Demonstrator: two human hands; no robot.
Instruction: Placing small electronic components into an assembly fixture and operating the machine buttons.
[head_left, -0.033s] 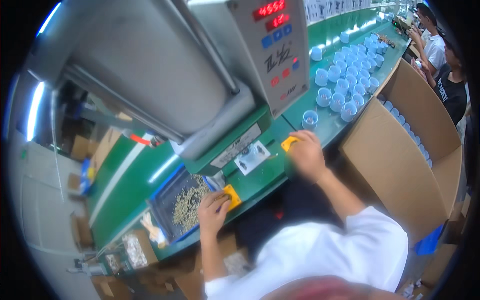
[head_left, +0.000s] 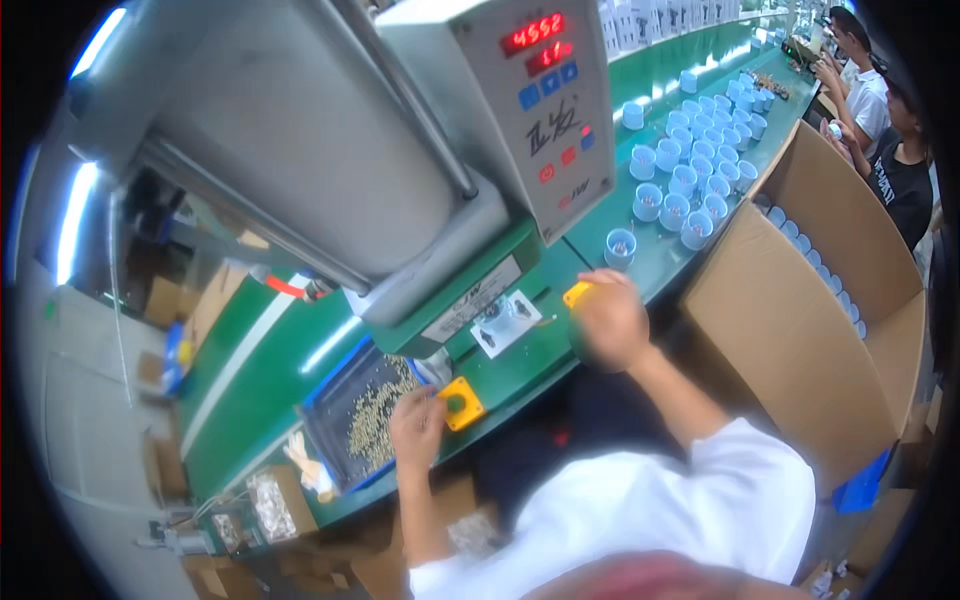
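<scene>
Just beyond the right hand [head_left: 612,318], blue cups [head_left: 683,180] crowd the green table [head_left: 648,80].

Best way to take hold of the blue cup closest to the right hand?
Probably take the blue cup by its outer wall, from the near side: it stands upright, mouth open upward with contents inside, and the other blue cups stand beyond it.

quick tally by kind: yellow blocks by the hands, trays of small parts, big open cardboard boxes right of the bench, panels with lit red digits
Yellow blocks: 2
Tray of small parts: 1
Big open cardboard box: 1
Panel with lit red digits: 1
Total: 5
</scene>
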